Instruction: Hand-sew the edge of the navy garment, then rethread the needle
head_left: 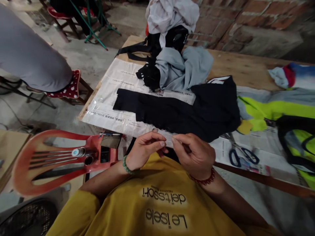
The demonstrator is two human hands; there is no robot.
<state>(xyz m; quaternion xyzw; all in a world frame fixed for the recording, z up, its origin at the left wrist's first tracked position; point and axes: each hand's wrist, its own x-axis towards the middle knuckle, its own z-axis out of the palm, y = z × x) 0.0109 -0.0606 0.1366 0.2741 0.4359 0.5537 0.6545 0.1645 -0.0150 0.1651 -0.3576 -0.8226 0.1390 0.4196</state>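
Note:
Close to my chest, at the table's near edge, both hands meet around a small white label [168, 139] with faint printed lines. My left hand [147, 147] is closed, thumb and fingers pinching the label's left side. On its right edge, the thumb and bent forefinger of my right hand [194, 153] are pressed together. Just beyond my hands a black garment [172, 111] lies stretched across the newspaper-covered table, its long narrow part pointing left. Blue-handled scissors [242, 154] rest to the right of my right hand.
Grey cloth [184, 67] and a black bag [176, 37] topped with white fabric sit at the back. Neon yellow and grey garments [268, 106] cover the right side. A red plastic chair [52, 137] holding small containers stands left; a person sits on a stool [77, 80] beyond.

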